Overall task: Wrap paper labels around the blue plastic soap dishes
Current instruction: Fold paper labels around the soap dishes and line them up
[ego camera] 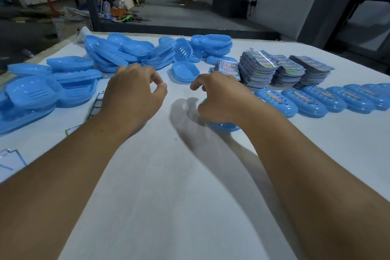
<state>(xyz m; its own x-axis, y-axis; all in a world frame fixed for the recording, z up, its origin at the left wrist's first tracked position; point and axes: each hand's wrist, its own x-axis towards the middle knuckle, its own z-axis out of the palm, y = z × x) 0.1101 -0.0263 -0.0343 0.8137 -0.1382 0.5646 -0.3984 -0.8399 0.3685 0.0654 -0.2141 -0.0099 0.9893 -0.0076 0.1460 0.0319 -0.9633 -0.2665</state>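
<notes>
Both hands hover over the white surface [164, 175] with fingers loosely curled: the left hand [135, 91] grasps nothing, and whether the right hand [219, 97] touches the blue plastic soap dish [224, 126] partly hidden beneath it cannot be told. Unwrapped blue oval plastic soap dishes [118, 53] lie heaped at the far left. Stacks of colourful printed paper labels [274, 69] stand at the far right, behind a row of labelled blue dishes [316, 101].

Right hand [221, 95] hides most of one soap dish [224, 127].
</notes>
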